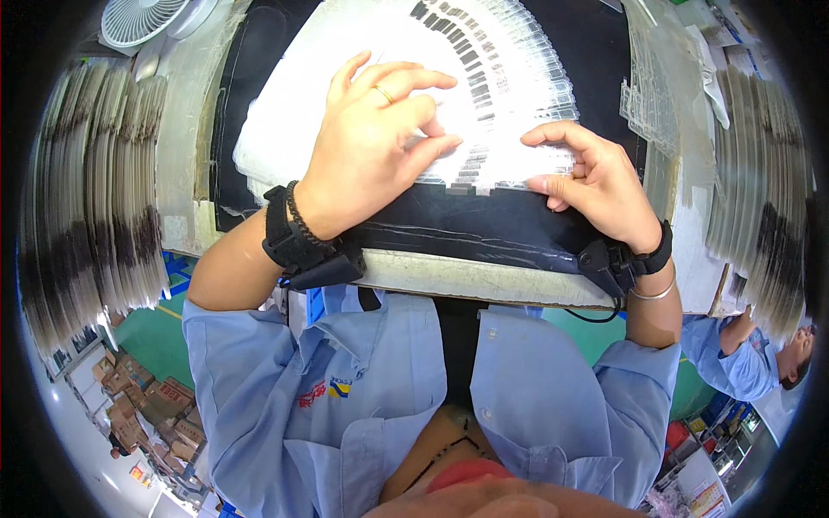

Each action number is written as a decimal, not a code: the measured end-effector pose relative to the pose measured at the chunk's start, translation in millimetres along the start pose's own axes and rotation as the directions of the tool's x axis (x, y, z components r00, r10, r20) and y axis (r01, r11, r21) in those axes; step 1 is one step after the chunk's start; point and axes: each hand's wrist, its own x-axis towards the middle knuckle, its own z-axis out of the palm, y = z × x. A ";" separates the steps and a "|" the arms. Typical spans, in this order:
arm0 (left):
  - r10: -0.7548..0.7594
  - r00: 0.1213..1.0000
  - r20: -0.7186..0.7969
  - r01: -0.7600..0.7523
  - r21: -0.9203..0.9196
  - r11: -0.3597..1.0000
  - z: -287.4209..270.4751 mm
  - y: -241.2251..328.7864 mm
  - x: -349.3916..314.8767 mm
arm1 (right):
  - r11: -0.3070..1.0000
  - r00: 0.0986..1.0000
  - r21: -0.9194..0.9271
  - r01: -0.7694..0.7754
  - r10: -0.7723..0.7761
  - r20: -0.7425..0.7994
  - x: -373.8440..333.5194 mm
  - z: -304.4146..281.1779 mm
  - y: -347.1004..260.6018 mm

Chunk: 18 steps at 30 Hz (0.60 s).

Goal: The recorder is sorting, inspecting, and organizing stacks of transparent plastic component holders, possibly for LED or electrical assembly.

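Note:
A fanned stack of thin, clear plastic sheets (294,104), bright with glare and with a curved row of dark printed bars, covers much of the black mat (484,229). My left hand (376,129) lies over the middle of the fan, its thumb and fingers apart, gripping nothing visible. At the fan's near right corner, my right hand (591,177) has its thumb and forefinger around the edges of the sheets; its other fingers curl beneath. Glare hides how many sheets are between them. Both wrists wear black straps with small dark devices.
Tall stacks of sheets stand at the left (91,190) and the right (756,198). A white fan (142,22) sits at the far left. More clear sheets (652,116) lie right of the mat. Cardboard boxes (155,401) are lower left; another person (743,354) is lower right.

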 end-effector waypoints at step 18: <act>-0.120 0.980 0.160 0.000 0.600 0.800 -13.2 17.2 -18.7 | 0.627 0.933 0.691 0.359 -0.222 -0.283 -2.3 -8.3 9.1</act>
